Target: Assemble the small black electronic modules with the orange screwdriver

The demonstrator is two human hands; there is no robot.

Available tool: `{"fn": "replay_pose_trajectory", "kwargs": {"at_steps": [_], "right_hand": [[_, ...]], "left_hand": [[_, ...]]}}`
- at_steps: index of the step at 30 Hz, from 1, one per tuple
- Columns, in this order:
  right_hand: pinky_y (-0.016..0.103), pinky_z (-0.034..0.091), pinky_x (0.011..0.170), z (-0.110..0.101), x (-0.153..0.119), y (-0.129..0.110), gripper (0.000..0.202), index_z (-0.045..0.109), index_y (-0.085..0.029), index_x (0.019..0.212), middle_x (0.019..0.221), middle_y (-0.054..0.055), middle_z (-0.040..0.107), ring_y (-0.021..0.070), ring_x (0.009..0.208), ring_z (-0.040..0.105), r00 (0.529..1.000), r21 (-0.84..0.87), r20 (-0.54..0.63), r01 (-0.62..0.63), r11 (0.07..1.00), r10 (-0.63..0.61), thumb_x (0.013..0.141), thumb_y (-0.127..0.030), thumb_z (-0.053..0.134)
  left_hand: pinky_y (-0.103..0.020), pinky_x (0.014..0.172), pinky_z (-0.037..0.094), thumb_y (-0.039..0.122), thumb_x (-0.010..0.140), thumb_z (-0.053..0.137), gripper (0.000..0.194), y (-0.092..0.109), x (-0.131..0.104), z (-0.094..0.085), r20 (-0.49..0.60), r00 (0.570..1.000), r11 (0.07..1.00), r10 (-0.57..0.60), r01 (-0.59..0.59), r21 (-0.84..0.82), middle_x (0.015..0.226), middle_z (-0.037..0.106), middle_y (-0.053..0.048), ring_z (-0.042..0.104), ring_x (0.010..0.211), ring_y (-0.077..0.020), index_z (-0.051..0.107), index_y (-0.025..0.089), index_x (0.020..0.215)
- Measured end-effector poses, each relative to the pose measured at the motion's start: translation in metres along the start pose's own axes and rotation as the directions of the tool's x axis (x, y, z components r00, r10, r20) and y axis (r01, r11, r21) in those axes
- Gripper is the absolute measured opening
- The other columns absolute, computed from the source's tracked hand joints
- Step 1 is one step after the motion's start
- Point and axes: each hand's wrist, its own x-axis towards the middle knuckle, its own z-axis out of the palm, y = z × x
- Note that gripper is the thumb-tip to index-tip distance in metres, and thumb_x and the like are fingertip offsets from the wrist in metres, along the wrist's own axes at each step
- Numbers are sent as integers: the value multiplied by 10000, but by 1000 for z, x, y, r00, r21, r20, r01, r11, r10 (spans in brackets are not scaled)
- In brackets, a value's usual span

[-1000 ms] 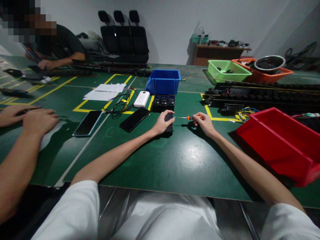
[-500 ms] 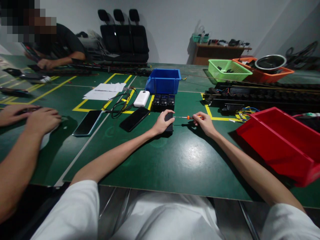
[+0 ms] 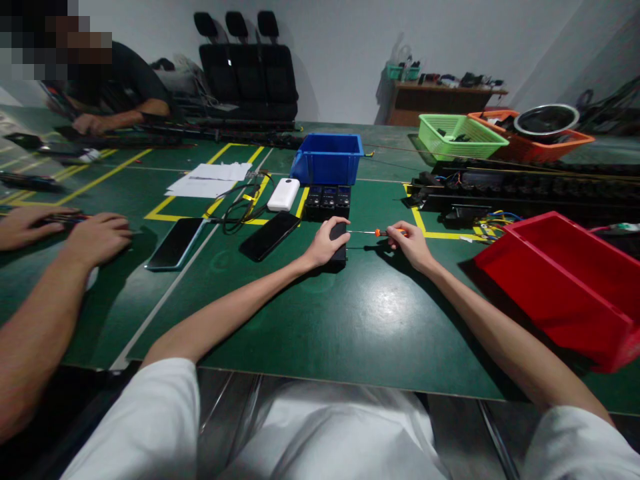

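Note:
My left hand (image 3: 326,245) is closed round a black box-shaped device (image 3: 338,259) on the green table, thumb and fingers over its top. Pinched in my right hand (image 3: 409,244) is a screwdriver (image 3: 381,233) with an orange and black handle. Its thin shaft points left, level, and its tip is at the right side of the black device, close to my left fingertips; whether it sits in a screw I cannot tell. Directly behind the device stand several similar black units (image 3: 327,202) in a row, against a blue bin (image 3: 330,160).
A black phone (image 3: 270,237), a white power bank (image 3: 283,195), cables and papers (image 3: 207,180) lie left. Another phone (image 3: 176,245) is near a co-worker's hands (image 3: 97,237). At right are a red bin (image 3: 555,287), a long black assembly (image 3: 520,190) and a green basket (image 3: 460,138).
My hands keep nearly the same pose, with the screwdriver still against the black device's side. The neighbouring co-worker's nearer hand has shifted slightly right. The view has tilted a little.

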Motion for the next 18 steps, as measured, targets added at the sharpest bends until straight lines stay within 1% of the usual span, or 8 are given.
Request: {"fn": "replay_pose_trajectory", "kwargs": {"at_steps": [4,18], "right_hand": [[214,425,498,0,0,0,325,643,-187,797,611,-10,596,90,516,516,1000,8,6,-5,1000,5,812,-511,663],[214,436,484,0,1,0,336,645,-186,791,603,-9,595,93,508,519,1000,26,4,-6,1000,6,787,-520,683]], "left_hand": [[-375,982,421,306,836,576,302,-1,0,0,-2,1000,1000,-5,5,1,1110,600,-39,547,1028,-212,586,216,1124],[-372,974,429,307,836,579,303,-2,-1,1,-8,1000,1000,9,-9,-6,1084,604,-39,551,1022,-212,590,213,1123]]}}
